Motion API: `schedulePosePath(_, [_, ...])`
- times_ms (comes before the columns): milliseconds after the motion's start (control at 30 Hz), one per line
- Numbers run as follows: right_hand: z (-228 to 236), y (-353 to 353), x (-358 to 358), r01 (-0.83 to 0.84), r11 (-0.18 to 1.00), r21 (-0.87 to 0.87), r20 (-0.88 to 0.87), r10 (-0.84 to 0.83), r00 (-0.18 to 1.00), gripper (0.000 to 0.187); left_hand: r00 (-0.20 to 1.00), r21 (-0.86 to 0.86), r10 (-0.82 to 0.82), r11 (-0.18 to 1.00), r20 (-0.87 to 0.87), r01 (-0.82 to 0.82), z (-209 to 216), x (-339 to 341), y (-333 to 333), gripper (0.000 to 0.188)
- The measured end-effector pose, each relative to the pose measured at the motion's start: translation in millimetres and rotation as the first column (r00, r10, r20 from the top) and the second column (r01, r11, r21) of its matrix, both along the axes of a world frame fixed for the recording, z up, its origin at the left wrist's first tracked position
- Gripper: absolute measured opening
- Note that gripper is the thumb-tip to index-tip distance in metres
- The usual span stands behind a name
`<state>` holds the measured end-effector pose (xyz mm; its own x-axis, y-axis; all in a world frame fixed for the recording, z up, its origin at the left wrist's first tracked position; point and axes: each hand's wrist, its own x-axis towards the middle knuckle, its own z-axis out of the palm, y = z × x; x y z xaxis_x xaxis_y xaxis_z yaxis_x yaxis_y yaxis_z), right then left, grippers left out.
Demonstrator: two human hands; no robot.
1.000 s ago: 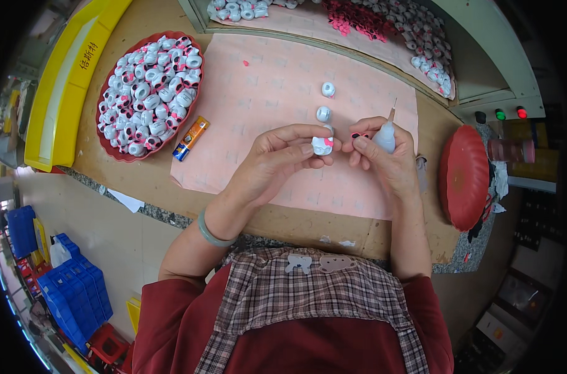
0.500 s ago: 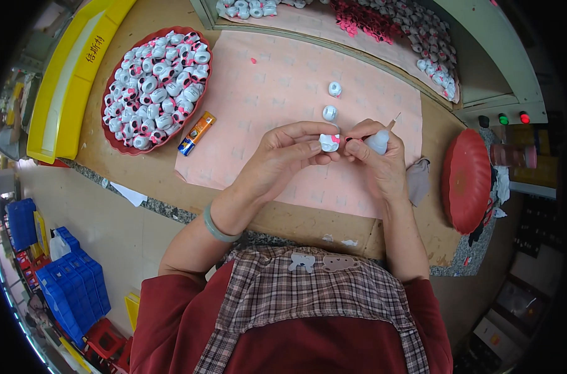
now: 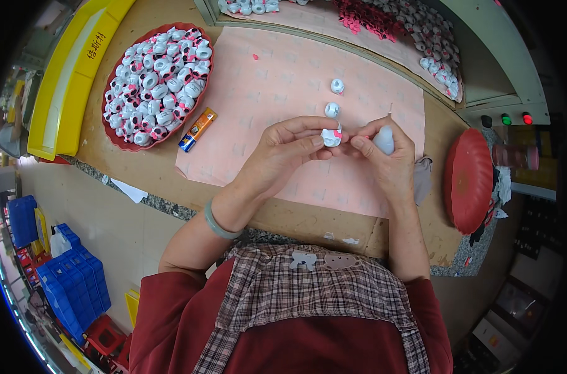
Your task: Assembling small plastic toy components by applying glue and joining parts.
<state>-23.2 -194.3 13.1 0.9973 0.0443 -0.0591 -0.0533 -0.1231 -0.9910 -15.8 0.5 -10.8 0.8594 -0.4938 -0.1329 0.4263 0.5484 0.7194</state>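
Observation:
My left hand (image 3: 294,144) is closed around a small white toy head with a pink bow (image 3: 331,138), gripped between thumb and fingers. Just to its right, my right hand (image 3: 389,156) is closed too, holding a small translucent squeeze bottle (image 3: 384,141) with a thin tip that points away from me. Its thumb and forefinger are pinched together beside the toy head; whatever may be between them is too small to make out. Beyond my hands, two more white toy heads, one nearer (image 3: 332,110) and one farther (image 3: 337,86), stand on the pink sheet (image 3: 264,81).
A red scalloped tray (image 3: 211,62) heaped with white toy heads sits at the left, beside an orange and blue tube-like pack (image 3: 197,129) and a yellow tray (image 3: 57,93). Another red tray (image 3: 467,181) lies right, near a grey cloth (image 3: 423,177). A shelf (image 3: 383,53) holds more pieces behind.
My right hand has shifted slightly right, and the bottle in it has turned a little. My left hand still holds the toy head in nearly the same place.

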Motion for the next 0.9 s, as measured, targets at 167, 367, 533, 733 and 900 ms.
schedulePosePath(167, [0,-1,0,0.078,0.957,0.279,-0.015,-0.077,0.997,0.009,1.000,-0.023,-0.017,1.000,-0.020,0.016,0,1,2,0.027])
schedulePosePath(367, [-1,-10,-6,0.023,0.935,0.355,-0.126,0.024,0.992,0.009,0.999,-0.059,-0.006,0.998,-0.049,0.003,-2,1,1,0.027])
schedulePosePath(533, [7,1,-11,0.017,0.947,0.320,-0.157,0.035,0.987,0.009,0.994,-0.059,0.030,0.998,-0.106,-0.036,-4,0,-1,0.027])
schedulePosePath(733, [11,6,-13,-0.051,0.962,0.270,-0.101,0.081,0.992,0.009,0.996,-0.009,0.050,0.999,-0.079,-0.051,-2,-2,-4,0.027])
schedulePosePath(900, [8,6,-13,-0.085,0.955,0.285,-0.068,0.109,0.992,0.009,0.999,0.089,0.025,0.996,0.040,-0.028,-5,-2,-2,0.030])
